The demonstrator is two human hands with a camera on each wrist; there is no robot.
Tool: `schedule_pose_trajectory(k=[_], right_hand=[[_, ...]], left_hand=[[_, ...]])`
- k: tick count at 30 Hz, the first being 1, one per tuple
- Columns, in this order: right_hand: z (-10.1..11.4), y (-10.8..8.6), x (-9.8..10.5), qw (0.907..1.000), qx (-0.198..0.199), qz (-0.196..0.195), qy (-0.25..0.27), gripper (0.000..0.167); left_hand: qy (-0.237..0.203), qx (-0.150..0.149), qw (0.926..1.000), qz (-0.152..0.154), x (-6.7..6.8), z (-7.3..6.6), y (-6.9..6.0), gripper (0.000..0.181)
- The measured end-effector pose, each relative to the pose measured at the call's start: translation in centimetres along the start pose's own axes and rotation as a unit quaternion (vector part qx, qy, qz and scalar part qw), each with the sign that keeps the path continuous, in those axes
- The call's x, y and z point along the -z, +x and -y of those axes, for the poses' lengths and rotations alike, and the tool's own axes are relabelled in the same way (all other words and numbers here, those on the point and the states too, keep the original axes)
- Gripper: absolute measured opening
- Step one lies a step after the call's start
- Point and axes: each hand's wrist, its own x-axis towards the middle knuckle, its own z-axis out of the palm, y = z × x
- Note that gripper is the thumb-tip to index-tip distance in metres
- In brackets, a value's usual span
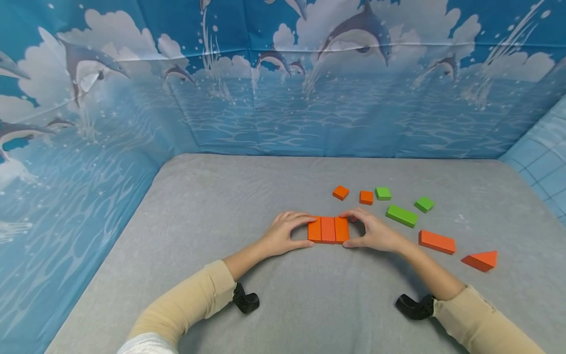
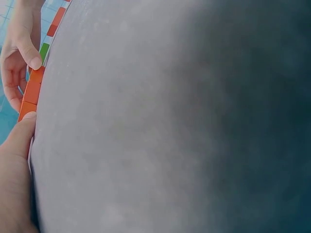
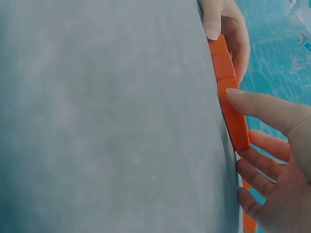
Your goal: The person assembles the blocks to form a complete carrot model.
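Note:
Three orange blocks stand side by side in a row on the grey cloth in the head view. My left hand (image 1: 285, 233) pinches the left orange block (image 1: 314, 230) between thumb and forefinger. At the other end, the right orange block (image 1: 342, 230) is between the thumb and forefinger of my right hand (image 1: 376, 232). The middle orange block (image 1: 328, 230) touches both its neighbours, and no finger lies on it. In the right wrist view the right thumb presses the near face of the right block, and the other fingers are spread behind it.
Beyond the right hand lie two small orange blocks (image 1: 366, 197), two small green blocks (image 1: 382, 193) and a longer green block (image 1: 401, 216). An orange-red long block (image 1: 437, 242) and a triangular block (image 1: 481, 260) lie right of the right forearm. A dolphin-print curtain (image 1: 283, 113) borders the back.

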Motion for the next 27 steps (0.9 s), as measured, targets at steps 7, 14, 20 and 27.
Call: schedule_pose_trajectory(k=[7, 14, 20, 27], right_hand=[[0.1, 0.0, -0.1, 0.9999, -0.008, 0.008, -0.012, 0.060], [0.2, 0.1, -0.2, 0.9998, -0.007, 0.009, -0.017, 0.060], [0.3, 0.5, 0.7, 0.9989, -0.006, 0.045, -0.016, 0.062], [-0.3, 3.0, 2.7, 0.9988, -0.032, -0.030, -0.022, 0.048]], left_hand=[[0.004, 0.009, 0.9999, 0.004, 0.1, 0.0, 0.0, 0.055], [0.009, 0.012, 0.9999, 0.003, -0.1, 0.1, 0.0, 0.055], [-0.005, 0.001, 0.9999, -0.012, -0.3, 0.2, 0.0, 0.042], [-0.014, -0.011, 0.9996, -0.022, -0.3, 0.3, 0.1, 0.037]])
